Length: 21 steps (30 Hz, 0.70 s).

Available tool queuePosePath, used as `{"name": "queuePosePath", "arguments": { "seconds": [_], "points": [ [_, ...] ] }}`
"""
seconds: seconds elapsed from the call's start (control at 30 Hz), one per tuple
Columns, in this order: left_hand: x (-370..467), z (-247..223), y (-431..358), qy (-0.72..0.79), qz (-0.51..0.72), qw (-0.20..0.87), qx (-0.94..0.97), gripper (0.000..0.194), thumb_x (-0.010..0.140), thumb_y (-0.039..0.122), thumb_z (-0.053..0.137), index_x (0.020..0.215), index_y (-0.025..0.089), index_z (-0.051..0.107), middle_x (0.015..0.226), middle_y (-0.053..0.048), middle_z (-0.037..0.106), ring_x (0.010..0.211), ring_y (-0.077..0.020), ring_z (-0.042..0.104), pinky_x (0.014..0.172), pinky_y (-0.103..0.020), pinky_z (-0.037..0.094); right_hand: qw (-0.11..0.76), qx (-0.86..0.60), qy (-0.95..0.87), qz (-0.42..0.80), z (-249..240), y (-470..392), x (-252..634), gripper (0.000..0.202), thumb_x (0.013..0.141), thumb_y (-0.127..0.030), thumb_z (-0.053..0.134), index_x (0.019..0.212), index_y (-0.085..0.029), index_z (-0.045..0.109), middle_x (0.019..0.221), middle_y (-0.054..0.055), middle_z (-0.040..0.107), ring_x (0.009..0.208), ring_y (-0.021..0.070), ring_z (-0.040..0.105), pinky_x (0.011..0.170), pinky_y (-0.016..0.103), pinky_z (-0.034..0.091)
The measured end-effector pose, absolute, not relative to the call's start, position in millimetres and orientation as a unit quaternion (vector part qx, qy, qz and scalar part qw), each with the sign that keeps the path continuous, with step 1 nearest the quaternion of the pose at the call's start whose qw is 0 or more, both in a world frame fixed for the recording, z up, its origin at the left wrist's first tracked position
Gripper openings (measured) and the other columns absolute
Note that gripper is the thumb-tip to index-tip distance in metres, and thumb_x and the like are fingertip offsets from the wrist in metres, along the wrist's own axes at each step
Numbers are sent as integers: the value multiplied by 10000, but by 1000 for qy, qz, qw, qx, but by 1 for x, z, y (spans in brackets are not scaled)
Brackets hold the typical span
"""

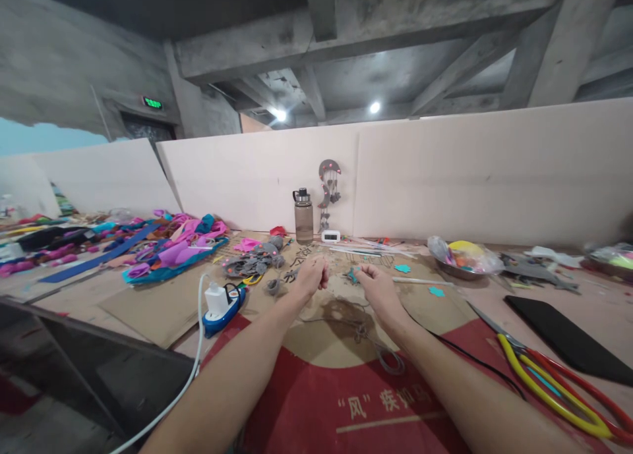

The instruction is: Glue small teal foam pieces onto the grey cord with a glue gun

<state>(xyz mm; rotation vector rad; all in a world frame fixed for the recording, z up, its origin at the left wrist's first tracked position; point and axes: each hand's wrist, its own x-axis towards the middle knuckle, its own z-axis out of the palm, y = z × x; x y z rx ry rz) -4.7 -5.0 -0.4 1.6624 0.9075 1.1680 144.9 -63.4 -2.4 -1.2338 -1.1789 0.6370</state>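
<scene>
- Watching from afar, I saw both hands held out over the middle of the bench, near each other but apart.
- Left hand (312, 274) was closed in a loose fist; what it gripped, if anything, I could not tell.
- Right hand (374, 284) was pinched shut on a small teal piece (353, 275) at its fingertips.
- That piece sat between the two hands, above the cardboard (316, 339).
- I judged it light, thin and soft, likely felt; a fingertip pinch at its edge should do, as it would fold easily.
- A thin grey cord (384, 357) lay coiled on the cardboard under the right wrist.
- Glue gun (222, 304) rested toward the left edge; pliers (554, 375) lay near the right corner.
</scene>
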Motion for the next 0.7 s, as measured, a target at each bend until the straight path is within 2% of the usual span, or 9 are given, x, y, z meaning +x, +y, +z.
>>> {"name": "queuePosePath", "arguments": {
  "seconds": [0.17, 0.3, 0.5, 0.7],
  "points": [
    [-4, 0, -1, 380, 467, 417, 681, 249, 808, 286, 369, 576, 199, 399, 466, 47, 419, 384, -87, 406, 405, -221, 309, 613, -532, -516, 273, -7, -59, 145, 231, 613, -415, 567, 584, -196, 500, 493, -57, 423, 475, 100, 320, 485, 243, 258],
    [-1, -3, 4, 374, 480, 433, 665, 218, 842, 322, 398, 676, 190, 447, 537, 41, 463, 428, -85, 447, 400, -201, 331, 614, -533, -513, 275, -8, -58, 144, 220, 620, -406, 564, 586, -197, 507, 500, -54, 439, 474, 101, 324, 486, 246, 253],
    [1, -4, 6, 347, 510, 424, 663, 127, 819, 269, 466, 734, 175, 477, 648, 16, 520, 522, -94, 524, 429, -199, 400, 620, -534, -507, 272, -4, -61, 146, 211, 639, -391, 557, 608, -188, 509, 522, -56, 428, 501, 99, 334, 508, 242, 267],
    [1, -3, 8, 333, 518, 428, 662, 70, 777, 216, 523, 740, 157, 516, 658, 4, 567, 548, -95, 552, 476, -206, 424, 618, -545, -504, 257, -2, -62, 151, 201, 659, -371, 530, 594, -194, 459, 521, -68, 378, 509, 95, 313, 525, 241, 269]
  ]
}}
